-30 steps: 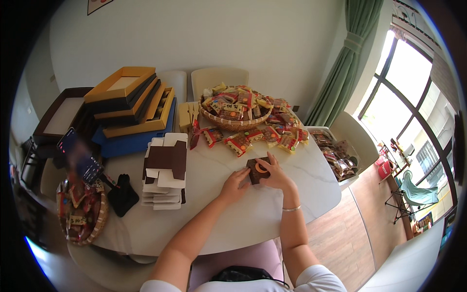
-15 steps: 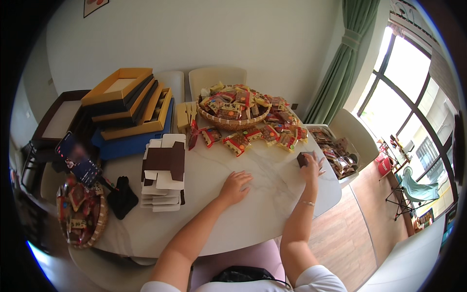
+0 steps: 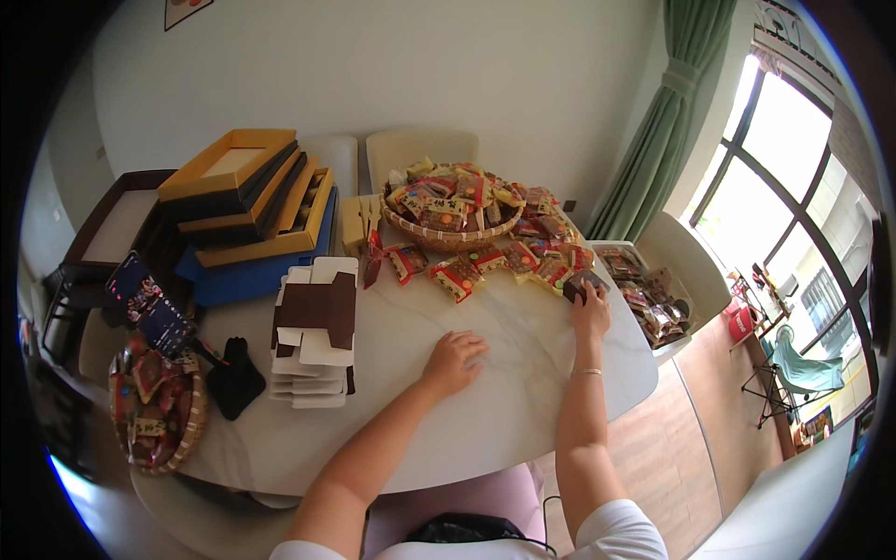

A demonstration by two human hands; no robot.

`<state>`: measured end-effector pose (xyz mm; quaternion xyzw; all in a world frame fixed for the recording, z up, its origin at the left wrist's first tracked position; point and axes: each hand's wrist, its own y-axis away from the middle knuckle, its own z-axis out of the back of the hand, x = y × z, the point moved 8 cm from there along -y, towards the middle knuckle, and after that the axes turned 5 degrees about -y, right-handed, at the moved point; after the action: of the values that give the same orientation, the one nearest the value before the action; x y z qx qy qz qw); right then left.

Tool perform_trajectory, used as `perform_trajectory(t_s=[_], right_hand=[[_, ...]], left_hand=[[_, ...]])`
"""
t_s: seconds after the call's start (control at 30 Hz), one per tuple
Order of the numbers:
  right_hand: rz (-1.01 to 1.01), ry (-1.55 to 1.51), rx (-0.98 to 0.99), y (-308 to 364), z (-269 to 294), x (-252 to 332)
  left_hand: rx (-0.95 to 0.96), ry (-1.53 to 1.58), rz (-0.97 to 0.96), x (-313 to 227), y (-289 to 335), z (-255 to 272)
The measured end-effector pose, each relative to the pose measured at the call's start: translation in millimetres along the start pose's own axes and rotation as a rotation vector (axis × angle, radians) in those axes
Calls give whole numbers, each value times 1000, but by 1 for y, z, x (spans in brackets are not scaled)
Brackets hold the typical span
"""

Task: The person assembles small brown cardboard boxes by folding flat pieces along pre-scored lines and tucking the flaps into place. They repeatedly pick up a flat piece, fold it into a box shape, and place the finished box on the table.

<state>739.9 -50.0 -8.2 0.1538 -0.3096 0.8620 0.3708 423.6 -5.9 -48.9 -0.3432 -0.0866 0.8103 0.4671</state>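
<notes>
My right hand [image 3: 591, 314] has its fingers on a small dark brown box [image 3: 580, 282] at the right side of the white marbled table [image 3: 411, 439]. The box touches or stands just beside the near edge of a group of snack packets [image 3: 554, 269]. The hand covers part of the box. My left hand [image 3: 454, 362] rests on the tabletop near the middle, fingers spread and holding nothing. Left of it lies a stack of flat white and brown cartons [image 3: 317, 317], folded out and overlapping.
A wicker basket [image 3: 448, 240] heaped with wrapped snacks stands at the back. Yellow and black box trays [image 3: 229, 187] are piled at the far left, near a propped phone [image 3: 154, 308], a black pouch [image 3: 235, 378] and a smaller basket [image 3: 196, 411]. A white bin [image 3: 674, 347] sits beyond the right edge.
My right hand has moved a little away from me with the brown box, toward the snack packets. My left hand stays in about the same place.
</notes>
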Motion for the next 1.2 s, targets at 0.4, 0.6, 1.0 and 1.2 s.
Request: perform_trajectory(t_s=[0.4, 0.6, 1.0, 1.2], right_hand=[[104, -238, -90, -11, -8, -28], [122, -437, -217, 1, 14, -4], [648, -776, 489, 130, -49, 206], [307, -776, 807, 145, -95, 225]], left_hand=[[18, 16, -9, -6, -5, 0], [-37, 31, -27, 1, -2, 4], [-578, -370, 123, -26, 11, 142], [-158, -782, 1054, 21, 55, 247]])
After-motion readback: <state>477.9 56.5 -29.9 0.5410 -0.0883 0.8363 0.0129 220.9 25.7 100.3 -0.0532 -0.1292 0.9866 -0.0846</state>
